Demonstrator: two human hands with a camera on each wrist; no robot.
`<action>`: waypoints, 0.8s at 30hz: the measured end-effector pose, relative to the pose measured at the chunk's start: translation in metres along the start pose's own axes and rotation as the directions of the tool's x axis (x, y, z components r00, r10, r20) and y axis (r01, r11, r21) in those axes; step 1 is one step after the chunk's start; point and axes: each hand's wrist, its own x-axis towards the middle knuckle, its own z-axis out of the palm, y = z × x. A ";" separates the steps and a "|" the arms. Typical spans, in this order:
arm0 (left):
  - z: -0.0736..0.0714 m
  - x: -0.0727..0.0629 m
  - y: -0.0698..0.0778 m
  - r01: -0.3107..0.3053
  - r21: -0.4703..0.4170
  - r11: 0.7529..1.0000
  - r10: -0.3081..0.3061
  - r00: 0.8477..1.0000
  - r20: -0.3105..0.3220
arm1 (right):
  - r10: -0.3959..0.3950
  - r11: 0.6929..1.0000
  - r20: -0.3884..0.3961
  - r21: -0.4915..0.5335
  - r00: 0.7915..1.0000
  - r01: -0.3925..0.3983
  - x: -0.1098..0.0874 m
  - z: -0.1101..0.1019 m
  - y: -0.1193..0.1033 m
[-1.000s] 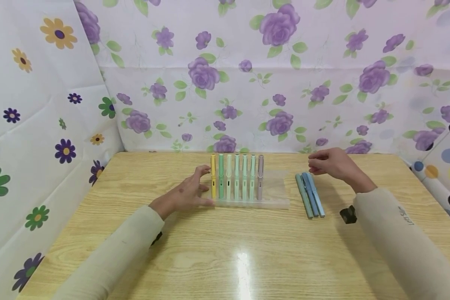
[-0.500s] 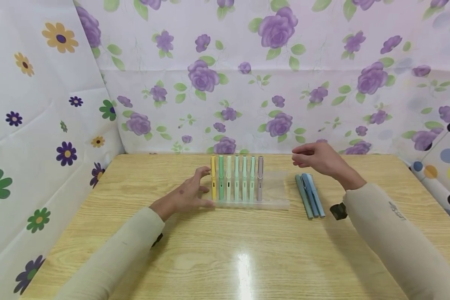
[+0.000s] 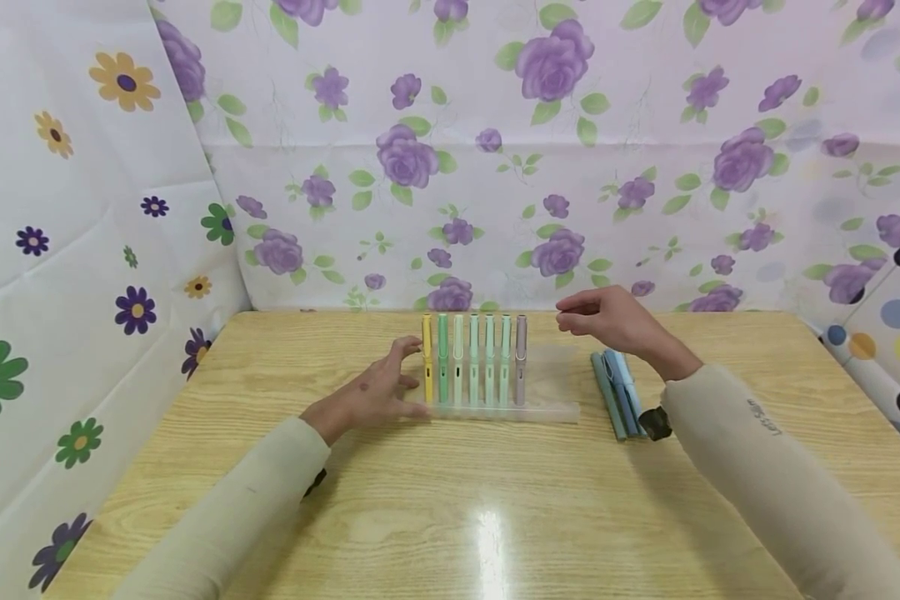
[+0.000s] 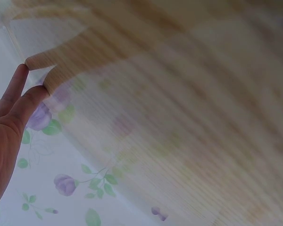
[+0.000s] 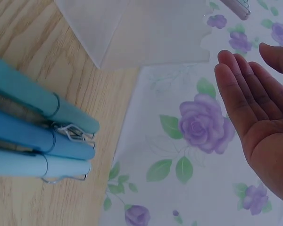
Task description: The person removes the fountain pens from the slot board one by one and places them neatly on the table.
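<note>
A clear pen stand (image 3: 555,412) holds a row of upright pens: a yellow pen (image 3: 427,358) at the left end, several in greens, and a mauve pen (image 3: 521,358) furthest right. My left hand (image 3: 375,387) touches the stand's left end with spread fingers, thumb low at the front. In the left wrist view its straight fingers (image 4: 26,101) meet the clear panel, which mirrors them. Above the stand's vacant right part hovers my right hand (image 3: 615,321), holding nothing; its palm shows in the right wrist view, fingers nearly straight, thumb apart.
Three capped pens lie side by side on the wooden table (image 3: 390,500), right of the stand: teal (image 5: 42,99), blue (image 5: 66,143) and light blue (image 5: 19,165). My right forearm passes over their near end. Flowered cloth (image 3: 480,217) hangs behind the table.
My right hand has moved left from above the loose pens to above the right part of the stand. My left hand has stayed at the stand's left end.
</note>
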 end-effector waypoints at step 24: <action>0.000 0.000 -0.002 -0.031 -0.009 0.999 0.031 1.000 0.001 | -0.060 0.998 0.000 -0.018 0.998 0.060 0.023 0.038 -0.012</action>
